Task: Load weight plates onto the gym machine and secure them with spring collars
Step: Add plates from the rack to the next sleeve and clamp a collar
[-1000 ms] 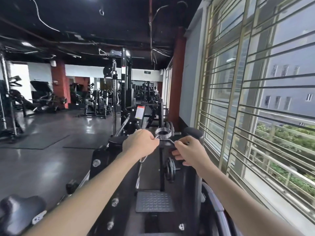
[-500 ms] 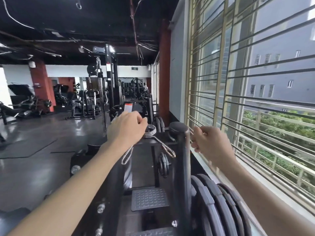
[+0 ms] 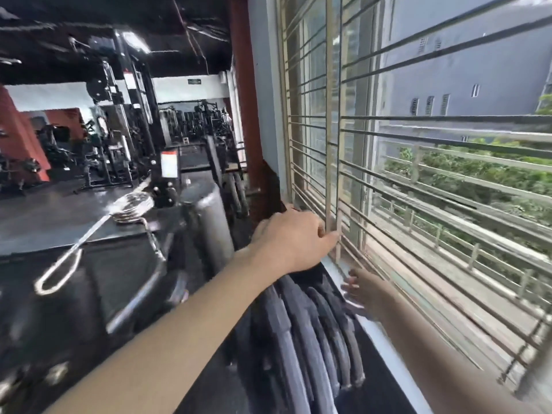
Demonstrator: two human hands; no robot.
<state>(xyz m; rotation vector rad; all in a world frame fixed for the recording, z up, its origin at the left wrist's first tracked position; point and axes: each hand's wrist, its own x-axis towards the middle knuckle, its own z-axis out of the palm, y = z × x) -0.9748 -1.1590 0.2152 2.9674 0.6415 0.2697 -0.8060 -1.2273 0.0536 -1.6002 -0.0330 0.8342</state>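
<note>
Head view: both hands reach empty toward the stacked plates (image 3: 310, 333).
Left hand (image 3: 294, 237) above them, right hand (image 3: 366, 289) beside; fingers risk pinching between heavy discs and sill.

A: Bright bare metal on that spring collar (image 3: 131, 208), coiled wire with a polished shine, handles catching the light!

B: And it sits on the machine frame (image 3: 89, 282), dark painted metal with a soft sheen.

A: Stacked weight plates (image 3: 310, 333) look matt black, rubbery, dusty grey at the edges.

B: The roller pad (image 3: 209, 222) looks like smooth vinyl, slightly glossy. Window bars (image 3: 388, 186): dull painted metal.
</note>
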